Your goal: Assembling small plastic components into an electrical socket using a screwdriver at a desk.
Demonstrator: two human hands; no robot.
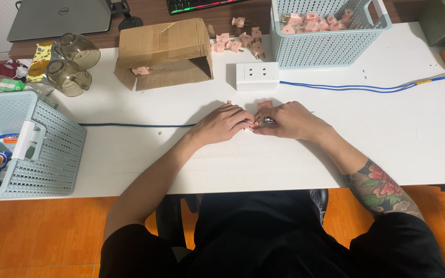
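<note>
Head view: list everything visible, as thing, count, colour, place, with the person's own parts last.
Pink plug piece: one, between both hands.
Metal tool: one, silvery, under the right fingers.
Loose pink plugs: several, beside the far basket.
Far basket: one, pale blue, holding pink plugs.
Near basket: one, pale blue, table's left edge.
Cardboard box: one, brown, on its side.
Power strip: one, white, centre.
Blue cable: runs right.
Glass cups: two, smoky, far left.
Laptop: grey, top left.
Table: white.
Left hand, right hand: together at centre.
</note>
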